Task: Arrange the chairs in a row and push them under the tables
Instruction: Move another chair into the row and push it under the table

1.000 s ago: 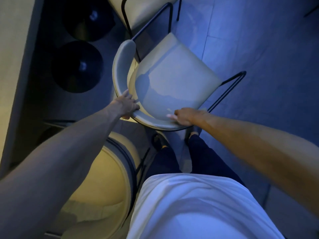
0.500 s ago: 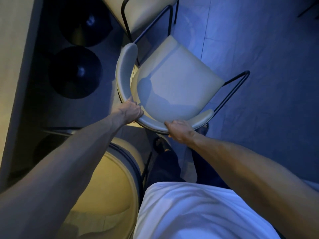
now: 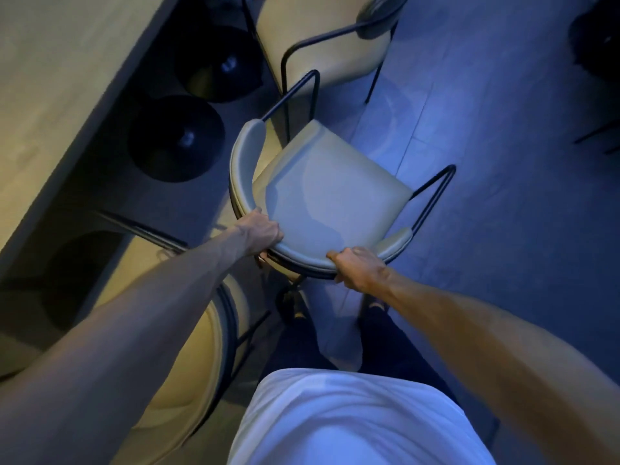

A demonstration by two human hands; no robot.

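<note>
A beige padded chair [image 3: 330, 193] with a curved backrest and black metal frame stands on the floor in front of me, seat turned to the upper right. My left hand [image 3: 263, 231] grips the backrest at its left bend. My right hand [image 3: 357, 268] holds the backrest rim nearer its right end. The wooden table [image 3: 50, 105] runs along the left, and the chair stands beside its edge, not under it. A second beige chair [image 3: 322, 38] stands at the top, and a third [image 3: 188, 360] sits at lower left, partly under the table.
Two round black table bases [image 3: 177, 139] [image 3: 219, 62] stand on the floor under the table's edge. Grey tiled floor [image 3: 503, 229] spreads to the right. Dark chair legs [image 3: 597, 135] show at the far right edge. My feet are just behind the held chair.
Both hands stay on the backrest, and the right hand has slid a little along the rim. The view has shifted, so more of the table and the top chair show.
</note>
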